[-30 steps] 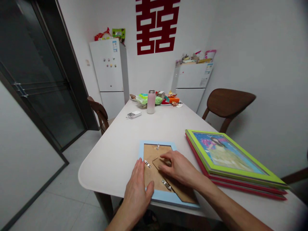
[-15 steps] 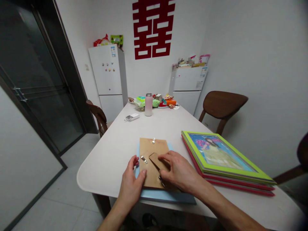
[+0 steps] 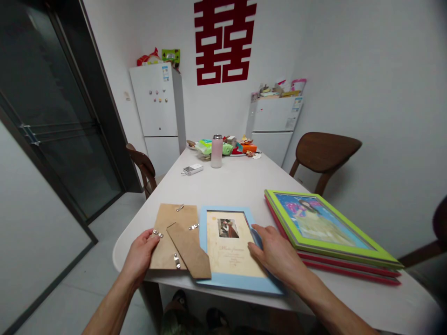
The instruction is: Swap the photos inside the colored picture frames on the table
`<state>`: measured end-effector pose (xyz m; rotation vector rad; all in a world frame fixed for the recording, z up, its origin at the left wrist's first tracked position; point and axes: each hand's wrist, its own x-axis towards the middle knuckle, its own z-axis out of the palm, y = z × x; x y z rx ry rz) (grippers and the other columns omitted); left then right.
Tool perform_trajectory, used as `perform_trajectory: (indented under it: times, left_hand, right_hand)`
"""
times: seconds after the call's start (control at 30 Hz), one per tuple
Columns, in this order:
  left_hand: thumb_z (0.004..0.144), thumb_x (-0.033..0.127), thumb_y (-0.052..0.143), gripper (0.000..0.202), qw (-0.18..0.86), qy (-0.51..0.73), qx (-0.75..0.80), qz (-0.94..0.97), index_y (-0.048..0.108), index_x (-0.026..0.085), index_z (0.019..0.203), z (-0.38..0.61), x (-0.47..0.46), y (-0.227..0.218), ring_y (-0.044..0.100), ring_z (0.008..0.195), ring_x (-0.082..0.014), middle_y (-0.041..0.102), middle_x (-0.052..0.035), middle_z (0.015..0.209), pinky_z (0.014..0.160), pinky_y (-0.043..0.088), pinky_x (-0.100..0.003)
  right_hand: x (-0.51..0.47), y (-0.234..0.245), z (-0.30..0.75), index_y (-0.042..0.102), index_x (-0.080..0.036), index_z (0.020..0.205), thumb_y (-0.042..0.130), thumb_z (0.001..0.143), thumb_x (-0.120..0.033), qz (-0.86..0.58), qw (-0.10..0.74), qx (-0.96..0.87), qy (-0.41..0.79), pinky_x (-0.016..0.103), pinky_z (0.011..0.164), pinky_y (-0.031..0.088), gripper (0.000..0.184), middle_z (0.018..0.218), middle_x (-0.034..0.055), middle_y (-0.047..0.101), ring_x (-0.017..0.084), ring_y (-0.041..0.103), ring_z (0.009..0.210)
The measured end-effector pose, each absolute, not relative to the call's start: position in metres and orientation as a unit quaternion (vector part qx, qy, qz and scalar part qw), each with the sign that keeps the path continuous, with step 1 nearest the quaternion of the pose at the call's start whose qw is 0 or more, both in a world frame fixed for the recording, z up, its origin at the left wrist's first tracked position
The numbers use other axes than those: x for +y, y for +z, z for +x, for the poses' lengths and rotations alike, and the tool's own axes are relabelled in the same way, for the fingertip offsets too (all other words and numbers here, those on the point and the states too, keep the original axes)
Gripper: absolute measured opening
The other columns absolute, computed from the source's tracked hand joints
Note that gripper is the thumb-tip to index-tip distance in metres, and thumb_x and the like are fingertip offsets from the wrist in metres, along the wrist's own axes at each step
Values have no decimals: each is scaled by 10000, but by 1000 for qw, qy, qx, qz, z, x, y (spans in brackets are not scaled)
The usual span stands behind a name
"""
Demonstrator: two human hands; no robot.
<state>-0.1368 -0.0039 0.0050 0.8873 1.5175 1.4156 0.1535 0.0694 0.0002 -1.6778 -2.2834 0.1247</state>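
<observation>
While the left hand (image 3: pixel 139 253) pinches the edge of the cardboard frame backing (image 3: pixel 171 237), the right hand (image 3: pixel 277 256) lies open, its fingers (image 3: pixel 260 239) spread on the blue picture frame (image 3: pixel 226 249), just right of the backing.

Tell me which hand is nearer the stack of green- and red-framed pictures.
Right hand: on the light-blue frame, just left of the stack. Left hand: farther away, holding the brown cardboard backing.
</observation>
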Motion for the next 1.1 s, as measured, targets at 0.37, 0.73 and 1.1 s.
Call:
perform_trajectory:
  times: [0.37, 0.73, 1.1]
  left_hand:
    - [635, 299, 551, 425, 186, 446, 737, 474, 488, 159, 1031, -164, 0, -2, 563, 812, -257, 595, -24, 739, 763, 395, -386]
    - [664, 235, 580, 537, 157, 406, 553, 710, 404, 171, 1167, -19, -12, 9, 317, 1167, -246, 397, -98, 1256, 974, 263, -418]
    - [638, 319, 640, 630, 161, 395, 529, 734, 381, 127, 1179, 5, -4, 4, 275, 1183, -278, 333, -151, 1288, 969, 258, -458]
  right_hand:
    - [79, 3, 152, 392, -38, 1158, 413, 658, -179, -620, 195, -753, 108, 316, 708, 384, 520, 876, 159, 587, 228, 554, 792]
    - [52, 32, 148, 133, -181, 1305, 410, 623, -184, -501, 391, -508, 581, 235, 458, 414, 737, 529, -39, 545, 121, 511, 416]
    - [54, 29, 149, 146, -206, 1292, 416, 620, -144, -455, 441, -416, 652, 243, 516, 435, 727, 735, 12, 611, 114, 535, 488]
